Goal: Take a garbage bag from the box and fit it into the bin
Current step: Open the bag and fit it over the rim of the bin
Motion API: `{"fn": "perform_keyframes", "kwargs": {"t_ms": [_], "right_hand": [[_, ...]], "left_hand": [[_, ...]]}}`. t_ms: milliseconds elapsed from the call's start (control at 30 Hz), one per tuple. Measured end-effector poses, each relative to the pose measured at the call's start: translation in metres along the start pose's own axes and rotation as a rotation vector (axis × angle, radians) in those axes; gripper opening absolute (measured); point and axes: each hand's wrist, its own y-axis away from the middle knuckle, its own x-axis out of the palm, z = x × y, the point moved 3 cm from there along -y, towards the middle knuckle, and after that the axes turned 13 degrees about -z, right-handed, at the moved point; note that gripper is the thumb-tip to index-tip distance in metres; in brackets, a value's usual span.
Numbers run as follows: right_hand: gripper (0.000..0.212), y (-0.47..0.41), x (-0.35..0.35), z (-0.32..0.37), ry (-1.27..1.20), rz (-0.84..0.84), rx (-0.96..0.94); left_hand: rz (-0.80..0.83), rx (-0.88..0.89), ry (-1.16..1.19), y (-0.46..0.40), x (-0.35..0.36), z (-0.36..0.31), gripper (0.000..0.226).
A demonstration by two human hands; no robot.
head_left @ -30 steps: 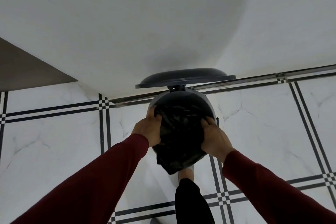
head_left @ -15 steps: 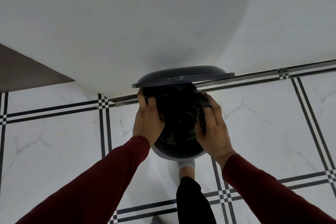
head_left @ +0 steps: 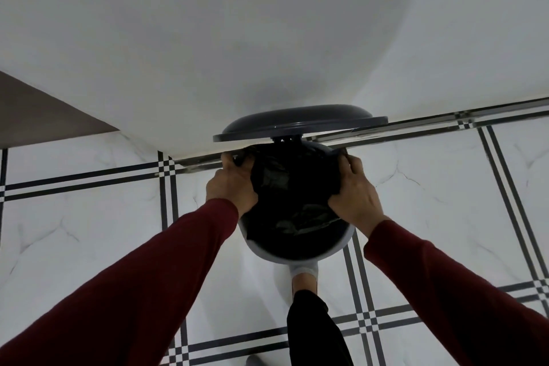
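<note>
A round grey pedal bin (head_left: 297, 257) stands on the tiled floor against the white wall, its dark lid (head_left: 300, 125) raised. A black garbage bag (head_left: 294, 196) lies crumpled inside the bin's mouth. My left hand (head_left: 230, 187) grips the bag's edge at the far left of the rim. My right hand (head_left: 355, 190) grips the bag's edge at the far right of the rim. The bag's edge is stretched between both hands under the lid's hinge. The box is not in view.
My foot in a grey sock (head_left: 304, 272) is at the bin's base, under a black trouser leg (head_left: 315, 333). White marble floor tiles (head_left: 83, 217) with black stripes surround the bin. A white wall (head_left: 267, 38) rises behind it, with a brown panel (head_left: 35, 116) at the left.
Both hands moved from the near sides of the rim toward the far side under the lid and spread apart, pulling the bag's edge wider. The bag hanging over the front rim now lies inside.
</note>
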Motion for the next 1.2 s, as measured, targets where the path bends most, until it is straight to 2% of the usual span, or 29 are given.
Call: {"fn": "perform_keyframes", "kwargs": {"t_ms": [100,200,300,400,500,600,700,767,833,900,967,1100,1200], "right_hand": [[0.096,-0.018,-0.003,-0.003,0.099,0.028,0.008],[0.091,-0.046,-0.002,-0.007,0.184,0.044,-0.001],[0.072,-0.070,0.006,-0.016,0.258,0.155,0.015],[0.044,-0.077,0.014,-0.031,0.266,0.234,0.055],[0.029,-0.069,0.016,-0.050,-0.006,0.230,0.293],[0.035,-0.048,0.013,-0.064,-0.389,0.170,0.551],[0.036,-0.024,0.013,-0.076,-0.684,0.173,0.646],[0.033,-0.013,0.015,-0.083,-0.800,0.201,0.656],[0.042,-0.005,0.017,-0.092,-0.939,0.190,0.718],[0.049,0.002,0.017,-0.096,-1.079,0.164,0.805],[0.045,0.009,0.017,-0.097,-1.147,0.155,0.837],[0.028,0.022,0.021,-0.103,-1.159,0.110,0.938],[0.027,0.028,0.025,-0.103,-1.179,0.081,0.953]], "left_hand": [[0.019,-0.017,0.021,-0.010,-0.002,0.002,0.090],[0.051,-0.022,0.016,-0.027,-0.004,-0.002,0.088],[0.147,-0.024,0.048,-0.046,-0.001,0.000,0.080],[0.226,-0.066,0.203,-0.049,0.002,0.005,0.066],[0.309,-0.179,0.458,-0.042,0.009,0.017,0.060],[0.332,-0.283,0.688,-0.033,0.011,0.030,0.062],[0.213,-0.382,0.987,-0.021,0.018,0.042,0.067],[0.117,-0.416,1.103,-0.013,0.024,0.050,0.068],[0.050,-0.470,1.188,-0.004,0.032,0.057,0.066],[0.014,-0.498,1.244,0.007,0.037,0.059,0.064],[0.033,-0.507,1.273,0.022,0.039,0.057,0.065],[0.149,-0.458,1.151,0.040,0.044,0.056,0.084],[0.159,-0.422,1.135,0.047,0.052,0.060,0.097]]}}
